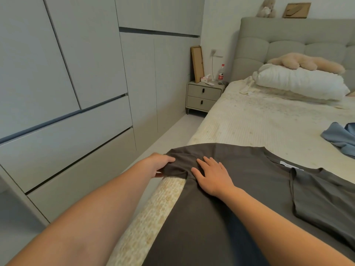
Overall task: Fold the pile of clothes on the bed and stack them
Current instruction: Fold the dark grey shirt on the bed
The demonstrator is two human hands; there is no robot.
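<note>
— Where does the dark grey cotton T-shirt (240, 189) lie?

— Spread flat on the cream quilted bed (259, 120), at its near left corner. One sleeve reaches the bed's left edge and puckers there; the collar with its white label points towards the middle of the mattress.

— And the hands?

— The left hand (159, 166) sits at the very edge, its grip pinching the bunched sleeve, thumb on top and fingers curled under the cloth. The right hand (213, 175) rests just beside it, grip spread, fingers straight and pressing the cloth flat.

— What room is there around it?

— Open quilt stretches beyond the shirt up to the white pillow (301, 83) at the padded headboard. A crumpled blue garment (340, 137) lies well apart at the right border. Left of the bed, a narrow strip of pale floor (163, 135) runs between the mattress edge and the grey wardrobe doors (76, 73), ending at a small two-drawer bedside cabinet (203, 96).
</note>
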